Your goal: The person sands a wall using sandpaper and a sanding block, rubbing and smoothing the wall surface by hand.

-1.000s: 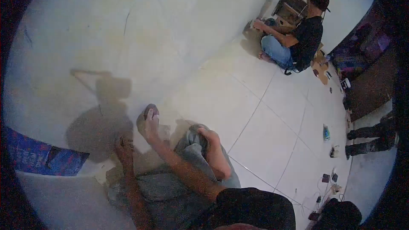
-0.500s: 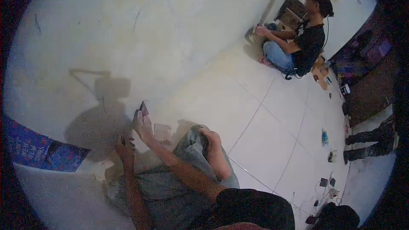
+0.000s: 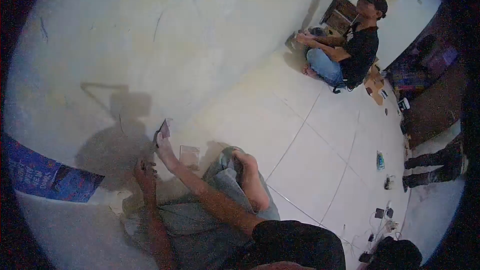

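Flat brownish piece (image 3: 166, 127) is up nr the wall (image 3: 215, 35) on my feed, R hand (image 3: 165, 147) fingers closed on it. L hand (image 3: 145, 173) just below, fingers bent, cant tell if it's holding smth. Person in cap (image 3: 362, 52) sits well apart.

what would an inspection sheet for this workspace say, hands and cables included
Surface: pale tiled floor, grout lines visible.
Job's things: thin dark item, held; identity unclear.
Clutter: cardboard and blue-green item on the floor.
Hands: right hand grips the dark item; left hand has curled fingers, contents unclear.
Cables: pale cables on the floor, lower right.
Surroundings: seated person in a cap; blue printed sheet at left.
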Available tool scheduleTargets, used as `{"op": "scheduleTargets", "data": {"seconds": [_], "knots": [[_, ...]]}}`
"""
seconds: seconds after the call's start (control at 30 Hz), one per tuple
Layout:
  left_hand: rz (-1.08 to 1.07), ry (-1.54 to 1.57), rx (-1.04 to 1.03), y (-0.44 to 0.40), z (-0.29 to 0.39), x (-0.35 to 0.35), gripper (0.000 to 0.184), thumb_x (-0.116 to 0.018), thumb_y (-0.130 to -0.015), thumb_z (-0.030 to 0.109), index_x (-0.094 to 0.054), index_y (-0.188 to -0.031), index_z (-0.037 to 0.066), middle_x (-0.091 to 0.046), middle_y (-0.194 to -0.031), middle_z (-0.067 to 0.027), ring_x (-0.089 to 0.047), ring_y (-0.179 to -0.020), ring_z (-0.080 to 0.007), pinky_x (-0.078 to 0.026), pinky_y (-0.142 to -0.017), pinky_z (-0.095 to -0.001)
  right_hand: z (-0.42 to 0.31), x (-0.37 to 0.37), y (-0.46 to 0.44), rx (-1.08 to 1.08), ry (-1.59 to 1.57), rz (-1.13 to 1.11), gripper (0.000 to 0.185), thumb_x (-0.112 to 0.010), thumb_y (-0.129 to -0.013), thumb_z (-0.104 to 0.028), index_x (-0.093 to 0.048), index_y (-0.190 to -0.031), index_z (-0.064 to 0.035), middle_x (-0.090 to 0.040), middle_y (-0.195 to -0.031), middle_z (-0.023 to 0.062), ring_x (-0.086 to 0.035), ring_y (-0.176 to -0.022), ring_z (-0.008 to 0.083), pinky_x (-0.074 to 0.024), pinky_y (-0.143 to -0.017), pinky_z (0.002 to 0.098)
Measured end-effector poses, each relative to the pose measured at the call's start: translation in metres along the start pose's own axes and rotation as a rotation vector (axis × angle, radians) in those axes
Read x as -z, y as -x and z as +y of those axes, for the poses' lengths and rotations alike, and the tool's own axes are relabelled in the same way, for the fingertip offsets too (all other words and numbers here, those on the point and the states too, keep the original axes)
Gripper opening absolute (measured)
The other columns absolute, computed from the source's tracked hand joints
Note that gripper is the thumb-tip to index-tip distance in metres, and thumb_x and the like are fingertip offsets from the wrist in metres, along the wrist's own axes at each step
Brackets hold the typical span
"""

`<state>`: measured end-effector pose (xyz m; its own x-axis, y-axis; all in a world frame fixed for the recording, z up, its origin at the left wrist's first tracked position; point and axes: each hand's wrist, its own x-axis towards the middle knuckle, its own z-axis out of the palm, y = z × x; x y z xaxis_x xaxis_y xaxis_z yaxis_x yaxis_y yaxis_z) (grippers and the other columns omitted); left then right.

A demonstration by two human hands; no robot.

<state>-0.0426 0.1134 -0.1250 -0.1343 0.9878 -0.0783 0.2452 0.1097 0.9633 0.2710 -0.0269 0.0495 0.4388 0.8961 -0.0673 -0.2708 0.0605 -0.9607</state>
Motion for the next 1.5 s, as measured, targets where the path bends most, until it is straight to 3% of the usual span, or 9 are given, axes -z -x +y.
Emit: {"op": "scheduleTargets", "data": {"seconds": [0.07, 0.2, 0.3, 0.37, 0.7, 1.0, 1.1, 1.37, 1.5], "knots": [[0.024, -0.012, 0.043, 0.002, 0.004, -0.001, 0.025, -0.055, -0.105, 0.015, -0.06, -0.124, 0.0, -0.072, -0.092, -0.009, -0.062, -0.064, -0.0165, -0.052, -0.058, -0.033, -0.002, 0.0, 0.001, 0.142, 0.134, -0.007, 0.032, -0.06, -0.096, -0.032, -0.07, -0.102, -0.0021, -0.07, -0.094, 0.0052, -0.065, -0.087, 0.0178, -0.0518, -0.084, 0.0325], [0.022, -0.038, 0.148, 0.012, 0.031, 0.0, 0.026, -0.054, -0.106, 0.017, -0.06, -0.124, 0.0, -0.072, -0.092, -0.0091, -0.063, -0.065, -0.0165, -0.053, -0.062, -0.0328, 0.016, 0.004, -0.006, -0.13, -0.214, 0.039, 0.033, -0.057, -0.098, -0.029, -0.069, -0.107, 0.0007, -0.071, -0.1, 0.0067, -0.066, -0.091, 0.0184, -0.0518, -0.088, 0.0326], [0.124, -0.132, -0.121, 0.01, 0.02, -0.003, 0.025, -0.054, -0.105, 0.017, -0.061, -0.123, 0.0, -0.072, -0.09, -0.009, -0.063, -0.064, -0.0165, -0.053, -0.061, -0.0331, -0.005, -0.001, -0.002, -0.142, -0.206, 0.021, 0.036, -0.056, -0.098, -0.03, -0.069, -0.109, 0.0015, -0.071, -0.103, 0.0079, -0.067, -0.092, 0.0188, -0.052, -0.089, 0.0333], [0.005, -0.183, 0.097, -0.006, 0.004, 0.001, 0.024, -0.056, -0.104, 0.015, -0.061, -0.122, 0.0, -0.073, -0.089, -0.0091, -0.064, -0.063, -0.0168, -0.053, -0.059, -0.0337, -0.019, -0.003, -0.001, -0.242, -0.265, -0.034, 0.038, -0.056, -0.098, -0.032, -0.07, -0.11, 0.0017, -0.072, -0.104, 0.0084, -0.067, -0.093, 0.019, -0.0521, -0.089, 0.0338], [0.004, -0.057, 0.164, 0.0, 0.029, -0.002, 0.028, -0.056, -0.103, 0.014, -0.06, -0.125, -0.003, -0.073, -0.09, -0.0102, -0.065, -0.064, -0.0168, -0.053, -0.057, -0.0326, -0.007, 0.005, -0.009, -0.337, -0.265, 0.004, 0.043, -0.056, -0.097, -0.033, -0.068, -0.115, 0.004, -0.072, -0.106, 0.009, -0.067, -0.091, 0.0215, -0.0529, -0.088, 0.0354], [0.041, -0.057, -0.113, 0.005, 0.021, -0.001, 0.025, -0.057, -0.106, 0.024, -0.063, -0.117, 0.002, -0.07, -0.087, -0.0079, -0.06, -0.062, -0.0144, -0.049, -0.054, -0.0309, -0.003, 0.002, -0.006, -0.306, -0.292, 0.037, 0.038, -0.059, -0.096, -0.031, -0.071, -0.109, 0.003, -0.072, -0.102, 0.009, -0.067, -0.088, 0.0194, -0.0523, -0.084, 0.0347], [0.018, 0.074, 0.187, -0.001, 0.016, -0.003, 0.025, -0.057, -0.106, 0.025, -0.065, -0.111, 0.001, -0.07, -0.084, -0.0072, -0.06, -0.061, -0.0142, -0.048, -0.053, -0.031, 0.001, 0.002, -0.007, -0.268, -0.309, 0.06, 0.039, -0.058, -0.096, -0.031, -0.071, -0.109, 0.0029, -0.073, -0.101, 0.0086, -0.068, -0.089, 0.0191, -0.0523, -0.085, 0.0345], [-0.01, -0.033, -0.021, -0.008, -0.001, -0.001, 0.022, -0.056, -0.105, 0.022, -0.064, -0.109, 0.002, -0.07, -0.084, -0.0073, -0.06, -0.06, -0.014, -0.048, -0.052, -0.0325, 0.028, 0.017, -0.02, -0.134, -0.031, -0.064, 0.046, -0.053, -0.098, -0.033, -0.068, -0.12, 0.0042, -0.072, -0.109, 0.0094, -0.067, -0.094, 0.02, -0.0528, -0.088, 0.0353], [-0.035, 0.022, -0.021, -0.004, 0.009, -0.002, 0.019, -0.056, -0.104, 0.019, -0.063, -0.112, 0.003, -0.071, -0.086, -0.0074, -0.061, -0.062, -0.0134, -0.049, -0.053, -0.0324, -0.005, 0.002, -0.013, -0.302, -0.286, -0.029, 0.045, -0.053, -0.098, -0.03, -0.067, -0.122, 0.0046, -0.071, -0.107, 0.0094, -0.068, -0.093, 0.0208, -0.0531, -0.088, 0.0349]]}}
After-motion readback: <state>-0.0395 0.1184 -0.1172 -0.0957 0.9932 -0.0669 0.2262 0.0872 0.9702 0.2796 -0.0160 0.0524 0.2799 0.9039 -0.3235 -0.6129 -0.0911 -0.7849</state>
